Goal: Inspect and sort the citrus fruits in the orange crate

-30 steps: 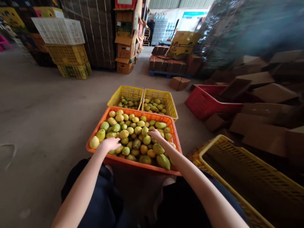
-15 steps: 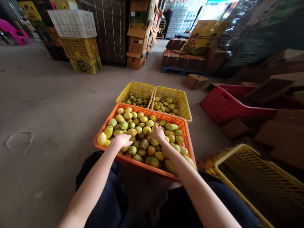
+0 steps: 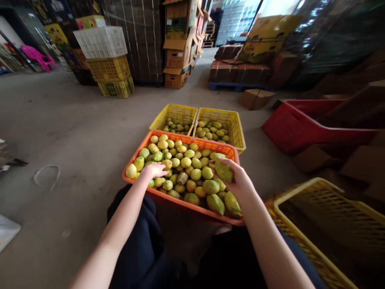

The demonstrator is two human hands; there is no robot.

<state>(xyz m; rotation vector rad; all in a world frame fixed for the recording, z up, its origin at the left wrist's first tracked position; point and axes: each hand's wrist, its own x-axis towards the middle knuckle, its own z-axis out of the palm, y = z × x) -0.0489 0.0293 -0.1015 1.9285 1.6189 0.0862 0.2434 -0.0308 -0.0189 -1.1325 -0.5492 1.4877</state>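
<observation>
An orange crate (image 3: 171, 202) full of yellow-green, lemon-like fruit (image 3: 196, 174) stands before my knees. My right hand (image 3: 236, 176) is closed around a large, lumpy green-yellow fruit (image 3: 224, 170) over the crate's right side. On the left, my left hand (image 3: 155, 170) rests low over the fruit, fingers stretched out and apart, nothing gripped. Its fingertips are beside a yellow fruit (image 3: 167, 164); whether they touch it I cannot tell. Larger elongated fruits (image 3: 215, 204) lie in the crate's near right corner.
Two yellow crates (image 3: 240, 130) holding similar fruit adjoin the far side. Close on my right is another yellow crate (image 3: 309, 186), with a red bin (image 3: 297, 132) and cardboard beyond. Stacked crates (image 3: 110, 68) and cardboard boxes (image 3: 176, 60) stand farther back.
My right hand has moved right from the crate's middle and now grips a large fruit. My left hand stays at the left side, fingers still extended. The view has shifted slightly.
</observation>
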